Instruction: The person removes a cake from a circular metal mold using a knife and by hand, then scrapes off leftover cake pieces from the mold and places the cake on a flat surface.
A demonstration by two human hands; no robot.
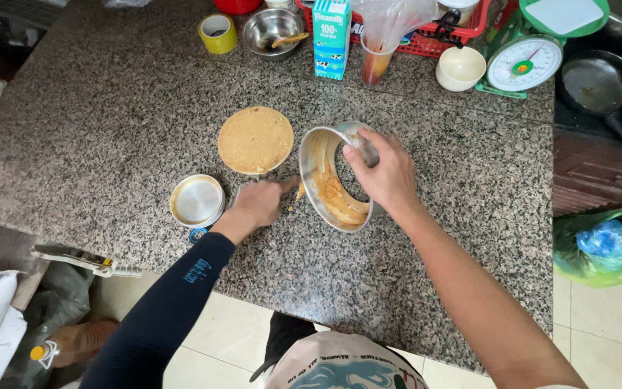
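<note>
1. The metal ring (332, 180) stood tilted on the stone counter (109, 130), just right of the round cake (255, 140).
2. The right hand (383, 173) had its fingers closed over the ring's top rim.
3. The left hand (257, 204) was curled around a small tool that touched the ring's crumby edge.
4. The ring looked stiff, light and greasy, so the clean rim seemed best to hold.
</note>
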